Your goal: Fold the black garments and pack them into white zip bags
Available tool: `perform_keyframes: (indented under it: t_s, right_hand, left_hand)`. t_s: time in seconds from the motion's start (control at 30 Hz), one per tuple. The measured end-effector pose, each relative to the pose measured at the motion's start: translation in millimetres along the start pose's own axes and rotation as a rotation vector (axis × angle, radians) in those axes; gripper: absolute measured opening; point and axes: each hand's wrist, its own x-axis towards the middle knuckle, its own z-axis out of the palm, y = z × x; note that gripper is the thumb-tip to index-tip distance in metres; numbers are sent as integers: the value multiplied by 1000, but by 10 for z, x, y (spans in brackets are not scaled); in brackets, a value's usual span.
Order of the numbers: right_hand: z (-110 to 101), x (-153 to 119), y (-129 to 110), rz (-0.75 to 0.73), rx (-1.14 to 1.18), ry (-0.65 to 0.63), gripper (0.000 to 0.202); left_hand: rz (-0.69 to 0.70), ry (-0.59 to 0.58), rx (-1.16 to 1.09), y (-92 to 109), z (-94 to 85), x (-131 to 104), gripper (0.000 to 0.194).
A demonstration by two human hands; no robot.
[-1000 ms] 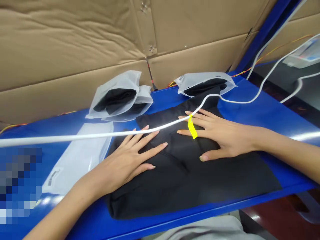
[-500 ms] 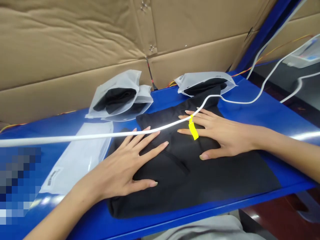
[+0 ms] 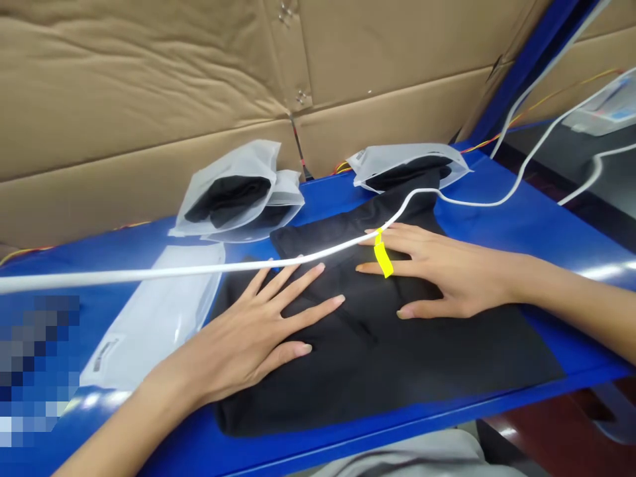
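Note:
A black garment [image 3: 377, 364] lies spread on the blue table [image 3: 501, 248], its near edge close to the table's front. My left hand [image 3: 258, 331] rests on the garment's left part, palm down with fingers spread. On its right part lies my right hand [image 3: 432, 271], also flat, fingers apart. Neither hand grips anything. A white cable [image 3: 342, 250] runs across the view in front of the fingertips, with a yellow tag [image 3: 383, 260] hanging from it near my right hand. Left of the garment lies a flat white zip bag [image 3: 163, 298] with a small printed label.
Two frosted bags with black cloth inside, one the front bag [image 3: 233, 192], stand at the back left. A similar bag [image 3: 407, 165] sits at the back right. Brown padded panels [image 3: 149, 86] rise behind the table. A clear plastic box [image 3: 601, 109] is at far right.
My left hand has shifted slightly over the cloth, its fingertips further right. My right hand's far fingers have drawn back a little toward me. The bags have stayed put.

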Motion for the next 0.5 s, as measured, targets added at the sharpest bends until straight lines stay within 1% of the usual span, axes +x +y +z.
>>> perform_keyframes:
  t_s: [0.13,0.2,0.23,0.27,0.33,0.37,0.4,0.43,0.47,0.5]
  right_hand:
    - [-1,2,3,-9,-17,-1,64]
    - [4,9,4,-21,-15,25,62]
    - [3,14,0,-31,-8,43,61]
    - [-1,21,-8,-45,2,60,60]
    - [-26,38,-44,-75,21,82,54]
    - [-46,47,-72,-89,27,86,49]
    - [-69,55,-108,-101,35,84,43]
    - [-91,61,-150,-112,53,78,37]
    - [-110,65,-196,-120,92,66,31]
    - [-124,66,-244,-126,157,48,27]
  left_hand:
    - [-14,39,46,-26,36,9,63]
    - [1,77,62,-28,29,19,63]
    - [25,115,71,-20,15,25,60]
    - [59,173,85,-4,-6,31,54]
    - [145,319,122,51,-59,39,34]
    - [192,374,127,88,-83,40,25]
    - [233,396,112,129,-102,39,19]
    - [267,376,74,169,-113,36,15]
    - [291,322,16,207,-113,33,16]
    - [305,254,-49,239,-105,29,25]
